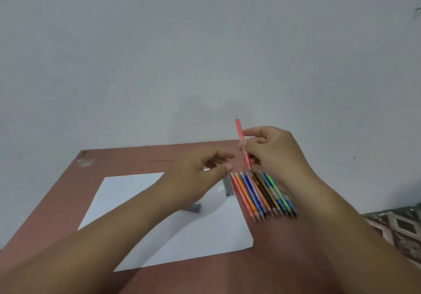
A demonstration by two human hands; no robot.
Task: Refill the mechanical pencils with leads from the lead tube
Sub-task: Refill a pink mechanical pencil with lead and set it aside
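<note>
A reddish-brown flat worktop (pixel 57 202) stands against a pale wall. A white rectangular sheet of paper (pixel 127 193) lies flat on it, left of centre. Two small grey oblong pieces rest on the paper: one (pixel 228 187) near its right edge, the other (pixel 193 207) nearer its middle. Just beside the paper's right edge, a row of many-coloured mechanical pencils (pixel 262 198) lies side by side. A pale scuffed patch (pixel 84 158) marks the far left corner.

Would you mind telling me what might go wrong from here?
1. The right hand pinches the pink mechanical pencil low on its barrel, so it could tip when pushed.
2. The right forearm hangs over the row of pencils; lowering it may scatter them.
3. The left hand hides part of the paper; small parts there could get brushed.
</note>
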